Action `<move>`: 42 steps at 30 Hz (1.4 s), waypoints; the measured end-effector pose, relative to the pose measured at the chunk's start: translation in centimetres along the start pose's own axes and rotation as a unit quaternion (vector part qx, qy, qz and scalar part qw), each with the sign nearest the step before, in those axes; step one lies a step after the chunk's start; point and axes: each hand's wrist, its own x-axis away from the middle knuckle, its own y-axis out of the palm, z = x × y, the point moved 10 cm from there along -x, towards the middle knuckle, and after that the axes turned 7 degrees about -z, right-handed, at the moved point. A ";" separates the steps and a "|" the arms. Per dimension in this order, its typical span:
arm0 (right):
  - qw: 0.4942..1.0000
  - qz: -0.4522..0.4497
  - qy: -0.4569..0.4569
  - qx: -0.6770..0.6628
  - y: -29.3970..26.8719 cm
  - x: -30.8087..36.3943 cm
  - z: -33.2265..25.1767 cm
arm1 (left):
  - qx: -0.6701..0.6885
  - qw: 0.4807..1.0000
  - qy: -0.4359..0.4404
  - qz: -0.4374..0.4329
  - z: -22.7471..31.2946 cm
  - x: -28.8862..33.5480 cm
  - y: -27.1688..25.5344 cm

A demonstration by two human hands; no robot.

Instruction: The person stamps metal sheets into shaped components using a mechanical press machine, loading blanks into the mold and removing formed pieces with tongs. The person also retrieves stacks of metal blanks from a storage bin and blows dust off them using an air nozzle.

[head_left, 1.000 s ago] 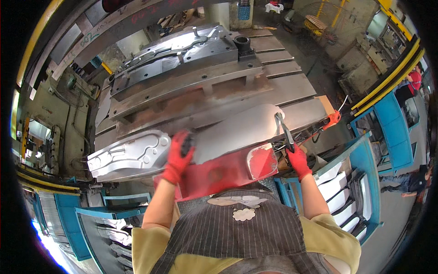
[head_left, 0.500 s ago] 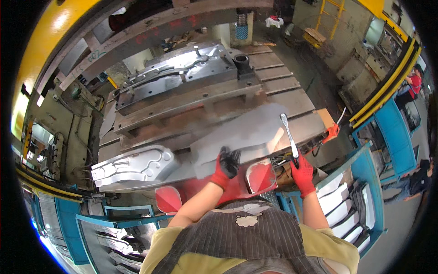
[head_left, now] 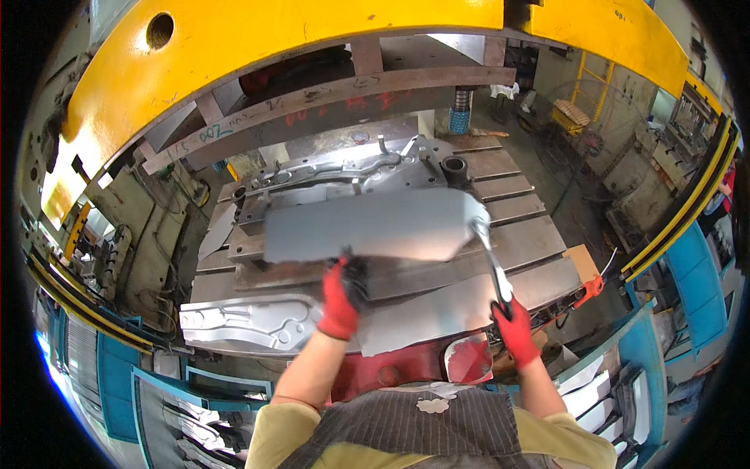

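A flat grey sheet metal blank [head_left: 367, 225] hangs over the front of the lower die [head_left: 312, 187]. At its near edge, my left hand [head_left: 342, 301], in a red and black glove, pinches it; motion blurs the fingers. My gloved right hand [head_left: 516, 328] is closed round the dark grip of a long silver hand tool [head_left: 492, 258]. That tool's rounded head touches the blank's right end; how it holds there cannot be made out. Nearer to me, another flat blank [head_left: 430, 313] lies along the table edge. To its left rests a formed metal panel [head_left: 250, 322] with raised shapes.
The yellow press ram [head_left: 297, 47] spans overhead, with the upper tooling [head_left: 328, 98] beneath. A slotted press bed [head_left: 539, 234] carries the die. Blue racks with metal parts stand at lower left [head_left: 141, 391] and lower right [head_left: 652, 367]. A red cable end [head_left: 591, 289] sits at the bed's right corner.
The blank has moved forward and up, off the near table edge toward the die, uncovering another blank. Both hands have travelled with it. The view has shifted, showing more of the yellow ram.
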 end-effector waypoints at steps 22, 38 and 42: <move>0.880 -0.213 0.009 -0.425 12.3 -17.2 -12.5 | -0.546 0.826 -0.128 -0.057 12.6 -26.0 -9.1; 0.923 0.117 0.168 -0.327 0.7 8.2 15.8 | -0.437 0.838 0.325 0.040 23.0 1.6 -7.1; 0.965 0.060 0.175 -0.184 0.8 9.0 19.6 | -0.341 0.791 0.419 0.287 26.4 20.2 -20.2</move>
